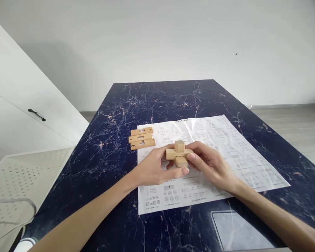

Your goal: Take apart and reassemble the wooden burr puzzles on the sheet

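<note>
A cross-shaped wooden burr puzzle [179, 154] of pale interlocking blocks is held above a printed sheet. My left hand [157, 166] grips it from the left, its thumb along the near block and its fingers behind. From the right, my right hand [211, 162] closes on it, thumb pressed against the right end of the crossbar. The instruction sheet [241, 164] lies under both hands, covered in small line diagrams. Left of the puzzle, on the sheet's edge, lie three flat notched wooden pieces [141, 138] marked with numbers.
All this is on a dark blue marble-patterned table [162, 99]. A pale flat rectangular object [241, 231] lies at its near right edge. White cabinets [28, 91] stand at left, above a perforated white surface [18, 178] with a cable [21, 200].
</note>
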{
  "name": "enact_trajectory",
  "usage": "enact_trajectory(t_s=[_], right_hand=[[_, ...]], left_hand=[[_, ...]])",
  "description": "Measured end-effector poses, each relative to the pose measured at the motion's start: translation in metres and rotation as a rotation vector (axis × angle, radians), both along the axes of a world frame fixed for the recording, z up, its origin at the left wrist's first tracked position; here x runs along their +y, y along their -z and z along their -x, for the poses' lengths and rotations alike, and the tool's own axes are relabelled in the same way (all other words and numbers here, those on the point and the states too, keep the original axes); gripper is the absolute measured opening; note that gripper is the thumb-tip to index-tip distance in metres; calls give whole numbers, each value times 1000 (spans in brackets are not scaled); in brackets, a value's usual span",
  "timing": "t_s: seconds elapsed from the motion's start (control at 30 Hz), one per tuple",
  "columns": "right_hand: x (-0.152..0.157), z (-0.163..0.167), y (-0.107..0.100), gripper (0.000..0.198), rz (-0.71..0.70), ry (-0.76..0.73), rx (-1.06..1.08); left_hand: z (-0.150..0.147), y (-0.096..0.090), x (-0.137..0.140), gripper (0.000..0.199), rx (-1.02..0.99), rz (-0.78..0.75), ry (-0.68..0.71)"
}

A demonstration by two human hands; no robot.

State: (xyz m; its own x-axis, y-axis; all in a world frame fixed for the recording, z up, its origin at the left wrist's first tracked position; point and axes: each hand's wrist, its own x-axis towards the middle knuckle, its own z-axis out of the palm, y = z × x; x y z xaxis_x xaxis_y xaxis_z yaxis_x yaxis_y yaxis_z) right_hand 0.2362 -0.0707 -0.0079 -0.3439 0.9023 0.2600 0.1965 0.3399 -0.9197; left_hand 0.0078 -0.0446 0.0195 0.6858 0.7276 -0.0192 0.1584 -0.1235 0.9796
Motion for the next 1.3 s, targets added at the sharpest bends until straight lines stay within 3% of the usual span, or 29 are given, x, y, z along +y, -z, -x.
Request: enact_trajectory(t_s=[0.13, 0.23, 0.33, 0.43, 0.63, 0.7, 0.77, 0.87, 1.07, 1.3], right_hand=[[1, 1, -3, 24, 4, -3, -11], [2, 4, -6, 28, 51, 23, 8], [3, 6, -9, 30, 63, 85, 32], [3, 6, -10, 31, 79, 86, 37], [3, 4, -10, 29, 129, -17, 59], [3, 6, -8, 27, 115, 12, 38], [1, 8, -5, 23, 37, 149, 16], [-1, 10, 1, 26, -208, 370, -92], [-3, 12, 2, 19, -561, 270, -441], [-1, 17, -1, 28, -690, 324, -566]], left_hand=[[0, 2, 0, 36, -10, 4, 12], [0, 5, -1, 48, -42, 9, -26], [-1, 7, -1, 61, 11, -144, -142], [-1, 9, 0, 60, 50, -228, -147], [1, 6, 2, 57, 27, -125, -67], [1, 5, 2, 54, 32, -82, -18], [-1, 5, 0, 51, 18, -38, -12], [-6, 8, -5, 52, 3, 24, -138], [-17, 11, -16, 51, -16, 20, -278], [-24, 10, -22, 50, -41, -46, -301]])
